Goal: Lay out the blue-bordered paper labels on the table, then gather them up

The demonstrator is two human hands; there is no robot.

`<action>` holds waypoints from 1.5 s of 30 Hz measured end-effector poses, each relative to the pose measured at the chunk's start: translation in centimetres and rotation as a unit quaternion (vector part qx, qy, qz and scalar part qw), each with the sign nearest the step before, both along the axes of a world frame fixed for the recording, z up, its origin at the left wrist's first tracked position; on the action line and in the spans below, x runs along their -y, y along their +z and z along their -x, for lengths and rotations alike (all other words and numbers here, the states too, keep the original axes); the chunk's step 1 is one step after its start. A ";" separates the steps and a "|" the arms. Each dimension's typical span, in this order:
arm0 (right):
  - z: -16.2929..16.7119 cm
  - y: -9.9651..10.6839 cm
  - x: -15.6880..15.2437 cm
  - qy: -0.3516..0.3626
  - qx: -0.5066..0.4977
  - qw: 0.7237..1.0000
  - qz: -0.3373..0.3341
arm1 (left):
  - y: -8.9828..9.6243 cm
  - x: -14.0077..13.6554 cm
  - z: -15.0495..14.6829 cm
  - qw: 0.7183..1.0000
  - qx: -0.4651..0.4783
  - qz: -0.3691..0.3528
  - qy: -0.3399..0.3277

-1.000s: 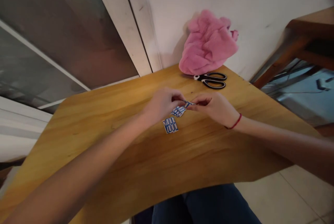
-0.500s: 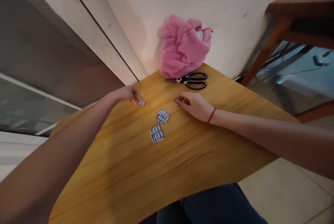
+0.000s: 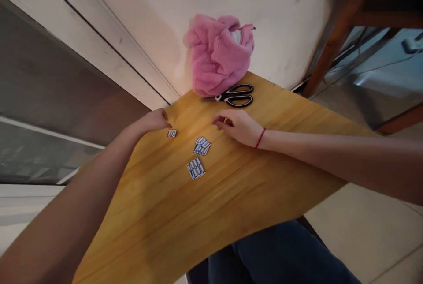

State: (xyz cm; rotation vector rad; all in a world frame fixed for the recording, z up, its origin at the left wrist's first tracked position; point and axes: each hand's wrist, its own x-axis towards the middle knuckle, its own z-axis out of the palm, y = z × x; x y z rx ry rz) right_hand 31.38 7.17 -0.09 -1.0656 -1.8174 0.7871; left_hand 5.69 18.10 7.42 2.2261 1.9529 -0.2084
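My left hand (image 3: 156, 120) hovers at the table's far left, fingers bent and a fingertip pointing down beside a small strip of blue-bordered white labels (image 3: 172, 133). The strip lies on the wood, and the hand does not appear to grip it. My right hand (image 3: 240, 126), with a red cord at the wrist, rests its side on the table. Its thumb and forefinger are pinched together; what is between them is too small to name. Between the hands and nearer to me lie two piles of blue-bordered labels, an upper pile (image 3: 202, 146) and a lower pile (image 3: 196, 168).
Black-handled scissors (image 3: 235, 95) lie beyond my right hand, their blades partly under a pink plush bundle (image 3: 220, 54) against the wall. The wooden table (image 3: 211, 213) narrows to a far corner. A wooden stand (image 3: 337, 41) with cables is at the right.
My left hand has let go of the label strip, which now lies on the table, and has drawn back slightly. My right hand keeps its pinch. The view has shifted a little.
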 end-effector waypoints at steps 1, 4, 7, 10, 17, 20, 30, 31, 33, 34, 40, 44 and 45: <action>0.0 0.0 0.0 0.002 0.003 1.000 0.001 | 0.1 0.9 -0.9 1.000 0.008 -0.008 -0.007; 0.1 0.1 0.2 0.007 0.020 1.000 0.007 | -0.6 4.0 -3.8 0.991 0.085 0.097 -0.037; 0.2 0.2 0.4 0.007 0.033 0.999 0.018 | -2.4 6.4 -5.2 0.978 0.140 0.152 -0.032; 0.2 0.2 0.4 0.005 0.042 0.999 0.020 | -4.1 7.4 -5.2 0.978 0.150 0.144 0.012; 0.2 0.1 0.2 0.024 0.057 0.998 0.025 | -3.7 8.5 -5.4 0.951 0.211 0.222 0.036; 0.2 0.1 0.2 0.037 0.062 0.997 0.023 | -3.3 9.0 -5.3 0.957 0.218 0.191 0.009; 6.1 -1.2 -1.5 0.133 0.081 0.987 0.034 | -5.1 11.6 0.8 0.891 0.439 0.005 0.114; 7.2 -1.5 -1.9 0.150 0.065 0.986 0.032 | -5.6 11.8 1.4 0.885 0.451 -0.012 0.112; 9.2 -1.9 -2.7 0.167 0.039 0.985 0.034 | -6.7 12.1 2.3 0.877 0.467 -0.049 0.103; 9.9 -2.1 -3.0 0.170 0.034 0.984 0.036 | -7.2 12.2 2.6 0.873 0.474 -0.064 0.096; 10.2 -2.0 -3.2 0.193 0.030 0.981 0.019 | -8.8 12.1 3.0 0.867 0.491 -0.071 0.048; 10.0 -1.5 -2.8 0.150 0.046 0.987 -0.016 | -8.8 12.5 2.9 0.843 0.532 -0.069 0.035; 10.0 -1.5 -2.8 0.147 0.052 0.988 -0.021 | -8.8 12.6 2.9 0.841 0.536 -0.070 0.035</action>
